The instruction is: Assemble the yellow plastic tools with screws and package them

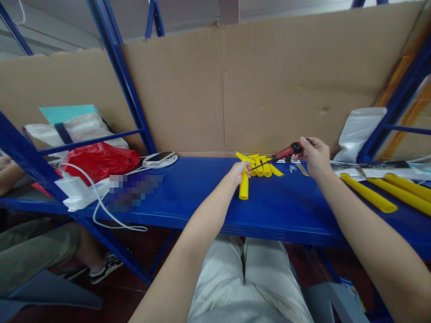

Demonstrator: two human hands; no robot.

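My left hand (239, 172) is closed around a short yellow tube (244, 190), which stands tilted over the blue shelf top (198, 193). In my right hand (315, 157) is a screwdriver (284, 152) with a red and black handle, gripped at the handle's end. Its thin dark shaft points down and left, and the tip reaches the tube by my left fingers; the exact contact point is too small to make out. Just behind lies a pile of yellow pieces (261, 167). Small pale parts (292, 168) are scattered near the screwdriver.
Long yellow tubes (368, 193) lie at the right. On the left are a white power strip (79, 197), a cable, a phone (161, 157) and a red bag (101, 160). A cardboard panel (269, 85) backs the shelf. Another person's leg (43, 251) shows at lower left.
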